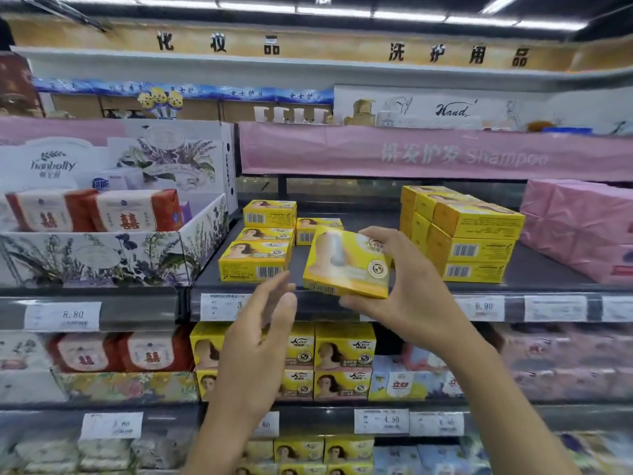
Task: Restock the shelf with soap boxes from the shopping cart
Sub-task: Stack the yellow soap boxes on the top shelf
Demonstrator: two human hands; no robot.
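Soap box (347, 262) at frame centre, pinched in right grip (411, 286) over shelf (548, 269) front; left grip (260, 337) spread, empty. Stacks (255, 258) sit either side; middle gap looks unfilled, cart unseen.

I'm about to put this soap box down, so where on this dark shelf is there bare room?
The widest bare patch of the dark shelf lies between the left yellow boxes and the taller right stack, behind the soap box in your right hand. A narrower strip separates that stack from the pink packs. The floral carton crowds the left.
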